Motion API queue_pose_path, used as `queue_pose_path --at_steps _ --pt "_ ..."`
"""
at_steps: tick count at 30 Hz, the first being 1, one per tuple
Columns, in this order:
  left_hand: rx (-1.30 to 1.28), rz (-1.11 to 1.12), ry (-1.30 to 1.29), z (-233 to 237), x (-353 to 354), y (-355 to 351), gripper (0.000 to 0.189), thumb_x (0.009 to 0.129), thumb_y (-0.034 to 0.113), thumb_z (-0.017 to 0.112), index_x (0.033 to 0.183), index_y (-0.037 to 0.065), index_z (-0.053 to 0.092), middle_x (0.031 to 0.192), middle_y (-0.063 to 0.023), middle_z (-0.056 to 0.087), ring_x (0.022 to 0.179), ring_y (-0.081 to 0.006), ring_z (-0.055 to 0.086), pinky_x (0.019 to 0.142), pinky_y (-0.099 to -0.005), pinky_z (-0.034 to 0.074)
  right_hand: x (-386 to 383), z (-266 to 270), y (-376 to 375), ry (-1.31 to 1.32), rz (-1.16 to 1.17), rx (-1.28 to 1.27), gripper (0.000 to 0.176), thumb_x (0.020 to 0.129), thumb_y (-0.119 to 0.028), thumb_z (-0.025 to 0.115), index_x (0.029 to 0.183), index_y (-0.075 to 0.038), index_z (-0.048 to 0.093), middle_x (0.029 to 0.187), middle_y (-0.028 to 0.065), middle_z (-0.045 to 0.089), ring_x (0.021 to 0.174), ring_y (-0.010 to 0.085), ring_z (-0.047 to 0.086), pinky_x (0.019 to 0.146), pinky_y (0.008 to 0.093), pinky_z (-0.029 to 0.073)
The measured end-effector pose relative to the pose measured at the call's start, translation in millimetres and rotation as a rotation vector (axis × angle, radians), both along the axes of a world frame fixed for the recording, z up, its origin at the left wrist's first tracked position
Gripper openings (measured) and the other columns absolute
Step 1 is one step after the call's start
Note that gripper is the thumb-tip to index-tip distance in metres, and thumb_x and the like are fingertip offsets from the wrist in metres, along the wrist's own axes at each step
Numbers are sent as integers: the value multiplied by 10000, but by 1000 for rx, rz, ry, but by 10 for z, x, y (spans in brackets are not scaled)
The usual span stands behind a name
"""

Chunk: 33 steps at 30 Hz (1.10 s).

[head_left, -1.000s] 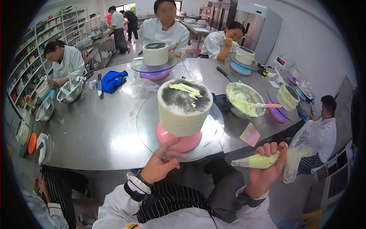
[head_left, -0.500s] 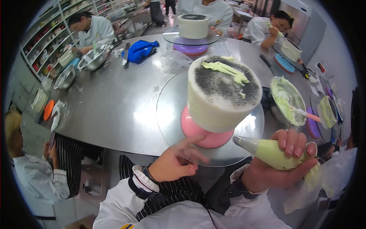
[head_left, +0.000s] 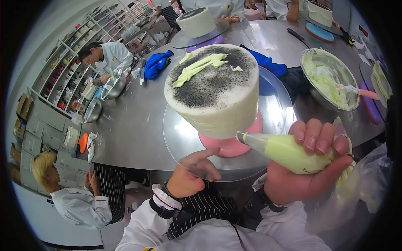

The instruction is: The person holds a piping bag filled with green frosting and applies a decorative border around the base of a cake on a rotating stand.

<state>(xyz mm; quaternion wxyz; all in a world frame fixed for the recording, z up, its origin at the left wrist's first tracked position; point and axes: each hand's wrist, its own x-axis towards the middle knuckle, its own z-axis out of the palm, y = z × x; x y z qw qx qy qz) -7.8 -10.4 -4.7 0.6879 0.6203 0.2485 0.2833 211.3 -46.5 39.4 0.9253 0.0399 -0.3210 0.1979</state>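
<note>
A tall round block shaped like a cake (head_left: 211, 90), white-sided with a black-speckled top, sits in front of me. Streaks of pale green cream (head_left: 201, 69) lie across its top. Beneath it is a clear turntable disc (head_left: 178, 134) with a pink base (head_left: 228, 146). My right hand (head_left: 310, 167) is wrapped round a piping bag (head_left: 284, 152) filled with pale green cream, its nozzle tip close to the block's lower right side. At the disc's near edge, my left hand (head_left: 192, 173) has its index finger stretched out; some fingers show through the clear rim.
A metal bowl (head_left: 331, 79) of green cream holds a spatula with a pink handle (head_left: 362, 91). Blue cloth (head_left: 268, 62) lies behind the block. Another white block (head_left: 195, 23) stands on a turntable across the metal table (head_left: 130, 140). Other people work around it; one sits at left.
The view has swung round and closer to the block. The streaks on top have turned relative to me. The piping bag's tip is nearer the block's side; my left hand stays at the disc's edge.
</note>
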Motion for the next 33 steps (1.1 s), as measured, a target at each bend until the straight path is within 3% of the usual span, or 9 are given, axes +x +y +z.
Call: queue_pose_path --at_steps 2,4,14,20,22,26,28,33 --pt "-20 -25 -24 -26 29 3 790 694 459 725 1287 25 435 877 -77 641 822 -138 596 726 -261 469 -22 34 2 -5 19 -1 303 947 -406 369 986 -121 463 813 30 481 731 153 478 701 321 421" --pt "25 -62 34 -25 96 -16 814 675 478 729 1285 22 441 873 -71 637 812 -139 601 717 -257 468 -28 117 -14 33 -6 -135 224 906 -369 502 889 -148 472 745 -22 420 704 99 407 676 261 354" --pt "107 -144 150 15 230 153 848 553 460 799 1226 31 510 865 -49 626 814 -128 593 723 -255 454 64 71 63 15 52 -163 201 901 -349 518 876 -152 486 771 -26 443 745 99 435 732 267 370" --pt "74 -187 82 -114 300 228 1080 464 492 802 1347 51 361 838 -39 618 771 -109 536 701 -242 430 47 87 36 52 73 -168 191 890 -327 542 868 -143 496 778 -18 458 754 99 444 739 268 373" --pt "15 -169 14 -111 250 231 1122 484 449 822 1392 78 278 845 -45 620 734 -101 508 678 -237 422 33 101 33 62 67 -151 194 886 -321 549 863 -136 496 782 -13 461 759 101 447 742 267 374" --pt "43 -210 12 -170 172 297 1054 568 334 840 1406 96 247 851 -46 622 718 -98 494 679 -231 420 -13 116 58 75 83 -152 204 883 -321 554 857 -127 495 783 -10 460 767 102 451 743 268 375" --pt "114 -212 106 -125 204 269 934 663 177 798 1410 104 241 853 -44 626 702 -97 488 677 -228 420 -37 119 53 82 87 -155 207 881 -310 558 848 -117 490 779 -6 458 771 104 452 743 269 374" --pt "123 -191 149 -43 238 236 822 720 86 725 1402 106 267 841 -36 627 686 -89 501 661 -221 430 -50 112 64 41 71 -108 200 877 -285 564 838 -105 482 773 -1 453 773 106 454 743 268 371"
